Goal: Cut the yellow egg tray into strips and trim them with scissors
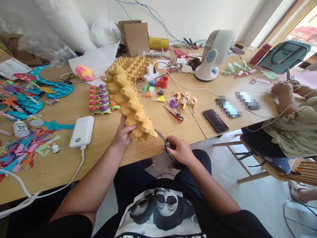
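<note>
A long yellow-brown egg carton piece (135, 104) with bumpy cups is held up at a slant by my left hand (123, 133), fingers wrapped round its lower edge. My right hand (180, 150) grips a pair of scissors (166, 141) with dark handles; its blades reach the near right end of the carton. How far apart the blades are, I cannot tell. Behind the held piece lies another egg carton (137, 66). Painted carton cups (100, 99) in red, yellow and purple sit on the table left of it.
Beside the carton scraps (185, 100) lies a red utility knife (174, 114). A black phone (215, 121), a white power bank (82, 132) with cable and a fan (214, 56) stand around. Paper scraps (22, 148) cover the left. Another person's hand (283, 91) works at right.
</note>
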`<control>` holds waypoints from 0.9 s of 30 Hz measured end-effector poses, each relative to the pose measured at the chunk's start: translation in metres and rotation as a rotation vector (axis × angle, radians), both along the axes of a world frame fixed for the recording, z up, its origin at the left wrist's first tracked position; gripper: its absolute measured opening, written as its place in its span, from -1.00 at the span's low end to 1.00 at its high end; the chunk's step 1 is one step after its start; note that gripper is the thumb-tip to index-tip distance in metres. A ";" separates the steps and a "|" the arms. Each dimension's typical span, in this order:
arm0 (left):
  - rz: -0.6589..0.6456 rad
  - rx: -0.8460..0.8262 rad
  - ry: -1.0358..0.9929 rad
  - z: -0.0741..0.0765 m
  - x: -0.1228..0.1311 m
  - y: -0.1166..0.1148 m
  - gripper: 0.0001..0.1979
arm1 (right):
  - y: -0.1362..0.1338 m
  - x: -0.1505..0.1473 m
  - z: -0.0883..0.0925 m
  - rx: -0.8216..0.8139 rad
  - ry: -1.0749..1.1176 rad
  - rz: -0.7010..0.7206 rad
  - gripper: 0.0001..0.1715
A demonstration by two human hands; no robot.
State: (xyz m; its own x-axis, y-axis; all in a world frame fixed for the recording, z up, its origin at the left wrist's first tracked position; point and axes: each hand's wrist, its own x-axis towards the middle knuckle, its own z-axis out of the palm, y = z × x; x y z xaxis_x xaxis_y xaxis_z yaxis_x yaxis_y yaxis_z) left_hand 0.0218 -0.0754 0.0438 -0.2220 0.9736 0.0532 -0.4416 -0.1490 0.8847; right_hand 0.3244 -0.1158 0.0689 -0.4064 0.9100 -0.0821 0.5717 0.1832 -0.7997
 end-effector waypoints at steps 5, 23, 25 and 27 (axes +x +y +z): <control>-0.040 -0.020 0.011 -0.003 -0.002 0.002 0.10 | -0.003 -0.002 -0.008 0.027 -0.030 -0.019 -0.63; -0.155 -0.076 -0.105 0.013 0.005 -0.006 0.08 | 0.004 0.002 -0.006 0.017 -0.028 0.044 -0.64; -0.187 -0.082 -0.086 0.014 0.005 -0.006 0.12 | 0.007 0.001 -0.008 0.012 -0.003 0.034 -0.63; -0.197 -0.082 -0.083 0.014 0.006 -0.006 0.11 | 0.010 0.001 -0.011 0.004 0.045 -0.003 -0.62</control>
State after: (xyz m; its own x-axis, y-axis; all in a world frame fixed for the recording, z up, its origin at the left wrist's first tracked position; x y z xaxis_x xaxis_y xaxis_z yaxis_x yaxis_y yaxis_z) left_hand 0.0273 -0.0818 0.0582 -0.0271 0.9989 -0.0385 -0.5265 0.0185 0.8499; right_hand 0.3252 -0.1056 0.0579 -0.4071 0.9114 -0.0606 0.5359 0.1846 -0.8238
